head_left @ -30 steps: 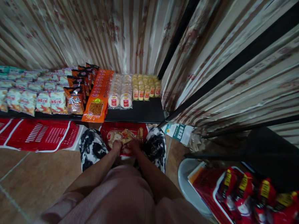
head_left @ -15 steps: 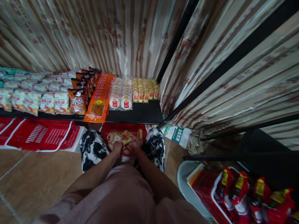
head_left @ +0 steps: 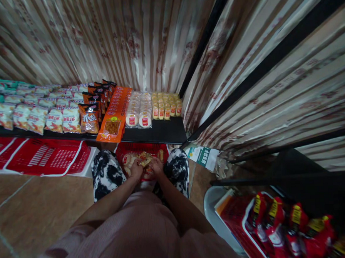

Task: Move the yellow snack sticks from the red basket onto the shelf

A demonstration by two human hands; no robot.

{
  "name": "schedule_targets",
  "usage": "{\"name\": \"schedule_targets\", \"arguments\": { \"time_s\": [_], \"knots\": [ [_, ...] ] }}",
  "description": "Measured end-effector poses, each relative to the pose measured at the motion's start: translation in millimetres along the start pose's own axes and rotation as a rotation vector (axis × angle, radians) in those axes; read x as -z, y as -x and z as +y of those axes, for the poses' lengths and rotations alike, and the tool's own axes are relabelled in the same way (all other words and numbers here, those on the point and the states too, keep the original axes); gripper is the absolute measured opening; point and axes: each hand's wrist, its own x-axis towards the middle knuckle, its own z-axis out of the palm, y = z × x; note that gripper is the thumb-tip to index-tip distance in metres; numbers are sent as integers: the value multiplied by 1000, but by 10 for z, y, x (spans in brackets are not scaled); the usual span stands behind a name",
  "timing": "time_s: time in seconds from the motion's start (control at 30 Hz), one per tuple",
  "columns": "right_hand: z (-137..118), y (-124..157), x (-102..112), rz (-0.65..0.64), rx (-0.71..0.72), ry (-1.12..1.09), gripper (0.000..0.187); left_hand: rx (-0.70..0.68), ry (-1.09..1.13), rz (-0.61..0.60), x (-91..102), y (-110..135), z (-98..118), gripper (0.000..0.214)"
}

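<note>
Between my knees stands a red basket [head_left: 158, 146] with small wrapped snacks in it. Inside it my left hand [head_left: 136, 169] and my right hand [head_left: 156, 167] are close together, fingers curled in around a yellow snack pack [head_left: 146, 160] that shows between them. Round white wrapped cakes [head_left: 128, 159] lie to the left of my left hand. Another yellow pack [head_left: 161, 154] is by the basket's right side. My fingertips are partly hidden and dim.
Ahead, a black shelf [head_left: 167, 131] bears rows of white bags [head_left: 55, 119], orange packs [head_left: 112, 126], round white cakes [head_left: 145, 118] and yellow packs [head_left: 161, 112]. Red baskets [head_left: 46, 156] lie at left. Red bags [head_left: 275, 221] fill a basket at right, near a grey stool [head_left: 211, 200].
My left hand has shifted slightly up and right, nearer the yellow pack. My right hand stays almost in place. The view has tilted a little.
</note>
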Motion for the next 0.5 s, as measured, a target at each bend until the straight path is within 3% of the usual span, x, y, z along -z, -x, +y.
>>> {"name": "schedule_targets", "arguments": {
  "time_s": [0.2,0.4,0.5],
  "knots": [
    [-91,-10,-26,15,-10,7,26,-119,-5,29,-26,-21,-20,35],
    [-208,-10,-28,43,41,95,32,-157,-28,53,12,79,153,28],
    [-286,-2,-21,56,131,201,31,-185,-32,27,22,131,233,23]
  ]
}}
